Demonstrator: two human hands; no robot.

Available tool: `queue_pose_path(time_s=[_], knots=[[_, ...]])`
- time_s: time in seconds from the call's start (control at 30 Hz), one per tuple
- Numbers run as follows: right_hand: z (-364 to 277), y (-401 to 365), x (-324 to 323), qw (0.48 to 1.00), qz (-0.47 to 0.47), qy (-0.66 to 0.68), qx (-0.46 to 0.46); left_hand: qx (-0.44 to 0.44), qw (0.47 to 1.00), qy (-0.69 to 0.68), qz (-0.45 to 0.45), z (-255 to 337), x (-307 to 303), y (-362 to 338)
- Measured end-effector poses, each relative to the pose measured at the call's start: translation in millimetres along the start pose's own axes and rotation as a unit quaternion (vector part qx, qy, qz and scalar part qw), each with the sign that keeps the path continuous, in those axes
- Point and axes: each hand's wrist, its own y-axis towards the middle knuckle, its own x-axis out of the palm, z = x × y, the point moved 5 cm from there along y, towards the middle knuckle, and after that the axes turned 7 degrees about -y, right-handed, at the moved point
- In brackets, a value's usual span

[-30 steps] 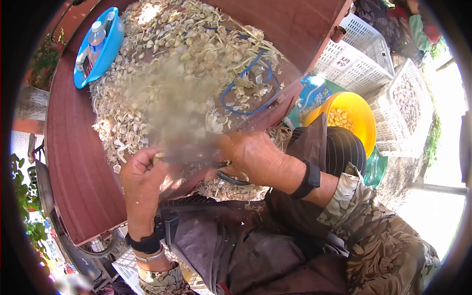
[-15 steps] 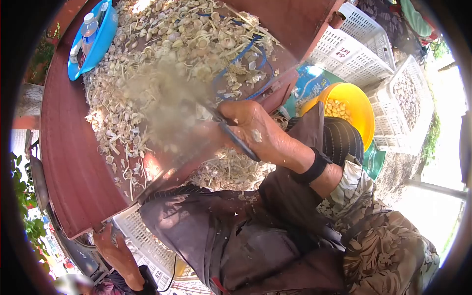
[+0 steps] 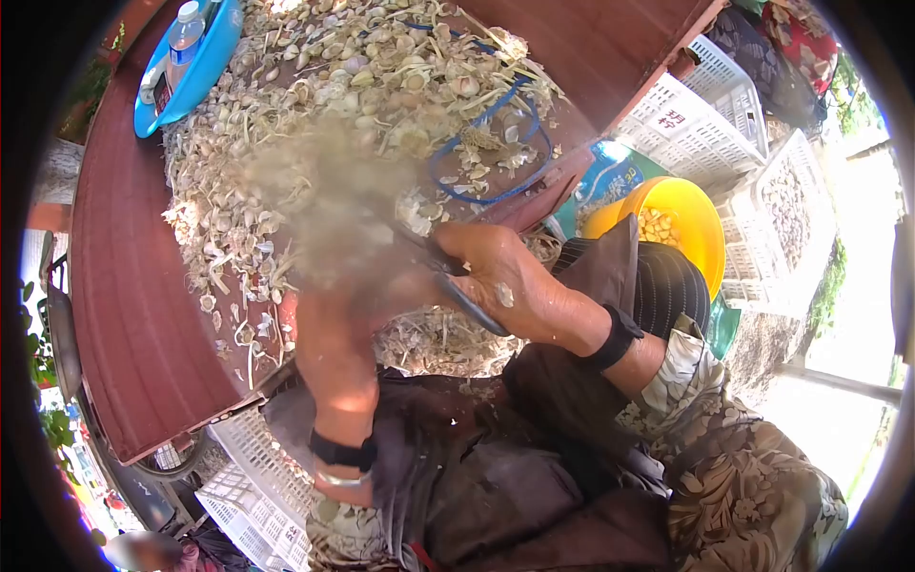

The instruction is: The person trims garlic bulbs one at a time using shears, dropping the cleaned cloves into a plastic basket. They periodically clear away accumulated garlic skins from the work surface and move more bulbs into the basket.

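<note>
Since half a second ago, the left grip (image 3: 367, 294) has come up from beside the corner of the table (image 3: 143, 305) to just by the right grip (image 3: 500, 272), where blur stops me telling how far its fingers are spread or what they hold. I see the right grip curled around a dark-handled tool (image 3: 474, 310), its far end smeared, before the table's garlic heap (image 3: 281, 100).

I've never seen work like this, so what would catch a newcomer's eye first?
Most striking is the broad heap of garlic covering much of the dark red table. At the right, the bright yellow bucket stands out, with pale cloves inside. Nearer the middle, the right hand grips a dark-handled tool, its far end lost in blur.
</note>
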Motion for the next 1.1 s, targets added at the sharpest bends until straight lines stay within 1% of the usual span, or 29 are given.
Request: queue_pose_path(time_s=[0.03,0.1,0.17,0.23,0.3,0.37,0.43,0.47,0.5,0.57,0.6,0.67,0.7,0.73,0.77,0.8,0.83,0.87,0.97,1.0,1.1], knots=[[-0.1,0.0,-0.1,0.999,0.036,0.013,-0.012,-0.004,1.0,-0.012,-0.012,-4.1,7.1,1.9],[-3.9,1.4,-6.6,1.0,0.016,0.021,0.016,-0.013,0.999,-0.037,-0.037,-9.0,15.6,4.2],[-8.1,0.9,-10.4,0.999,0.006,0.012,0.041,0.0,0.998,-0.06,-0.03,-8.2,10.5,3.7],[-7.9,1.9,-10.9,0.999,-0.003,0.0,0.035,0.01,0.996,-0.082,-0.024,-8.5,-0.4,4.6],[-7.5,1.7,-9.0,0.999,-0.005,-0.023,0.021,-0.11,0.991,-0.067,-0.027,-17.7,-27.6,-16.4],[-9.7,1.3,-10.5,1.0,0.011,-0.018,-0.007,-0.247,0.969,-0.009,-0.009,-30.9,-70.8,-48.3],[-9.6,0.1,-12.7,1.0,0.015,-0.016,-0.019,-0.266,0.956,0.118,-0.024,-68.7,-118.1,-98.3],[-8.9,0.1,-13.8,1.0,0.01,-0.017,-0.018,-0.235,0.947,0.208,-0.063,-81.7,-139.2,-128.5],[-8.8,-0.7,-13.8,1.0,0.004,-0.016,-0.015,-0.203,0.928,0.296,-0.103,-75.7,-149.9,-131.7],[-9.8,0.5,-11.0,1.0,-0.011,0.001,0.006,-0.262,0.952,0.136,-0.075,-83.5,-158.0,-138.2],[-11.3,1.9,-8.8,1.0,-0.02,0.008,0.013,-0.29,0.954,0.053,-0.056,-81.4,-156.5,-127.1],[-12.1,2.4,-3.0,1.0,-0.023,0.015,0.009,-0.26,0.964,-0.056,-0.003,-67.6,-132.0,-77.0],[-12.4,3.3,-3.2,1.0,-0.02,0.016,0.006,-0.258,0.964,-0.06,-0.003,-66.1,-117.8,-51.4],[-13.8,3.5,-5.0,1.0,-0.015,0.01,0.003,-0.176,0.983,-0.052,-0.003,-57.2,-104.8,-19.2],[-14.3,3.1,-6.4,1.0,-0.01,0.005,0.002,-0.194,0.975,-0.109,0.017,-53.4,-87.8,8.9],[-14.1,3.6,-8.2,1.0,-0.003,0.0,0.0,-0.156,0.976,-0.15,0.016,-58.8,-67.4,31.5],[-12.1,4.1,-10.6,1.0,-0.003,-0.014,0.007,-0.087,0.988,-0.127,-0.002,-60.7,-48.7,52.4],[-9.5,3.8,-13.1,1.0,-0.005,-0.027,0.015,-0.073,0.988,-0.135,-0.025,-67.6,-28.9,67.8],[-5.7,2.1,-15.7,0.999,-0.003,-0.028,0.024,-0.039,0.991,-0.043,-0.118,-114.2,26.3,78.6],[-4.7,2.3,-17.6,0.999,-0.003,-0.024,0.025,-0.114,0.981,-0.084,-0.135,-106.6,25.5,82.4],[-3.7,3.1,-18.2,0.998,-0.01,-0.055,0.017,-0.105,0.979,-0.088,-0.15,-87.4,17.0,81.8]])
